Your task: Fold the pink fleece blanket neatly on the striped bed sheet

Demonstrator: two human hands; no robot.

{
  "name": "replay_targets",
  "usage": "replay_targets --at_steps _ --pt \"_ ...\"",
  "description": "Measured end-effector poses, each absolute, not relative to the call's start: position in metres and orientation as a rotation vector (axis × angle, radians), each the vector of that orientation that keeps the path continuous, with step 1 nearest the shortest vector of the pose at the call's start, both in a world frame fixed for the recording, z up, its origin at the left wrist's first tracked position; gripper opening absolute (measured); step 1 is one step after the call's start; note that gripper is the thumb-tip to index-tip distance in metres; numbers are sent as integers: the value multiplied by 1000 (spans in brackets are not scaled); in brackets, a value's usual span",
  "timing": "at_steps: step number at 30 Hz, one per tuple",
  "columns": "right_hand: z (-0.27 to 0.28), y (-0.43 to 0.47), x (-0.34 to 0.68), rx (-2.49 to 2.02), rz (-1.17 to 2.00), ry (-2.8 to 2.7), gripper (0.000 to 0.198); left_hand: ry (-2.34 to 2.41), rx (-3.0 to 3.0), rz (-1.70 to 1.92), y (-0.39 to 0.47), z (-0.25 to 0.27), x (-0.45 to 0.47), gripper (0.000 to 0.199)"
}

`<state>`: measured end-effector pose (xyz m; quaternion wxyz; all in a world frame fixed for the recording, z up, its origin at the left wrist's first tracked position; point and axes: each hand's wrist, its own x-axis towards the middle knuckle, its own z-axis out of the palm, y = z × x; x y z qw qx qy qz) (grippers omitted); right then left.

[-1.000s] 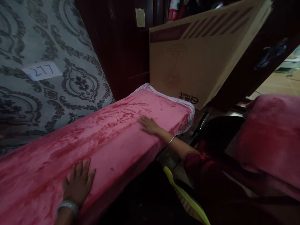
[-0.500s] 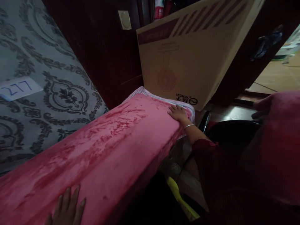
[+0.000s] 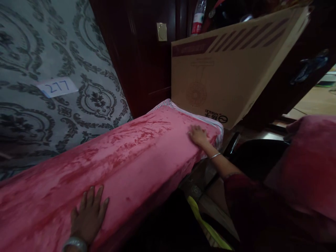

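Observation:
A long padded bench or cushion with a pink plush cover (image 3: 147,154) runs from the lower left to the middle; the cover has a striped edge (image 3: 194,114) at its far end. My left hand (image 3: 89,215), with a wide bracelet at its wrist, lies flat on the plush near the bottom, fingers spread. Farther off, my right hand (image 3: 198,135) rests on the cover close to its far right corner, slightly blurred, fingers apart. A thin bangle circles that wrist below a dark red sleeve. Neither hand grips the fabric. What lies under the cover is hidden.
Beyond the cover's far end stands a large cardboard box (image 3: 225,70), with a bottle (image 3: 198,17) behind it. Patterned wallpaper (image 3: 99,99) bears a paper marked 277 (image 3: 57,87). Another pink cloth (image 3: 312,164) is at right, above a black seat (image 3: 262,154). Something yellow-green (image 3: 202,220) lies below.
The view has shifted, so the box and wall sit farther right and lower. My left hand shows more fully, with its bracelet visible. My right hand has slid slightly back toward me over the cover.

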<state>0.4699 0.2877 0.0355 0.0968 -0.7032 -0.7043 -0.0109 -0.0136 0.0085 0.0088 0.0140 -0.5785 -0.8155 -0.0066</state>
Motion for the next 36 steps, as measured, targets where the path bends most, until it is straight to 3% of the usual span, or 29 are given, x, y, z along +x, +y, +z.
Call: replay_targets --at_steps 6,9,22,29,36 --pt "25 215 323 -1112 160 -2787 66 -2554 -1761 129 8 22 1 64" --pt "20 212 293 -890 182 -2862 65 -2543 -1765 153 7 25 4 64" --pt "15 388 434 -1954 159 -2295 63 -2459 -1826 3 -2 -3 -28 67" --pt "-6 445 505 -2045 93 -2169 68 -2412 -1812 -91 -9 -28 -50 69" --pt "1 450 513 -2112 107 -2157 65 -2423 -1798 -124 -9 -27 -50 70"
